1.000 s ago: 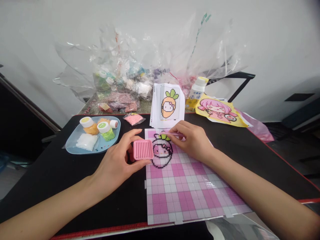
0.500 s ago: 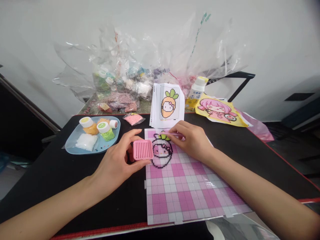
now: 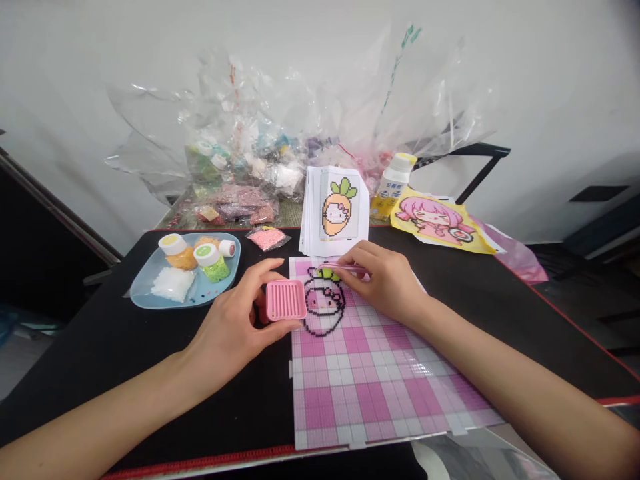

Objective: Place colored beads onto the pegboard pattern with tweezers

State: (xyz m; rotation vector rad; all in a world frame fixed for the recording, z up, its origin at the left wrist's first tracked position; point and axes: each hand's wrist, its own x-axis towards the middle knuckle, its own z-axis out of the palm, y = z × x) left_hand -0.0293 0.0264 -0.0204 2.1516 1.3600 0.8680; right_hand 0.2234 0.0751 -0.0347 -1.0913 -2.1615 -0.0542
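Observation:
Between the fingers and thumb of my left hand [image 3: 241, 308] is a small pink ridged bead tray [image 3: 286, 300], tilted toward me beside the pegboard's left edge. My right hand [image 3: 387, 280] pinches pink tweezers [image 3: 345, 267], their tip over the green beads [image 3: 327, 273] at the top of the design. Under it lies a pink-and-white checked pegboard [image 3: 350, 373]. Black beads [image 3: 323, 333] on the board outline a carrot shape with a face inside. The tweezers' tip is too small to show whether a bead is in it.
A blue plate [image 3: 145, 299] at the left holds bead jars and a pile of white beads. Behind the board stand pattern sheets [image 3: 343, 207] and a white bottle [image 3: 399, 177]. Bags of beads [image 3: 240, 203] crowd the back. A yellow picture sheet [image 3: 435, 223] lies at the right.
My right hand and the tweezers have shifted very slightly over the green beads. My left hand and the bead tray stay in place.

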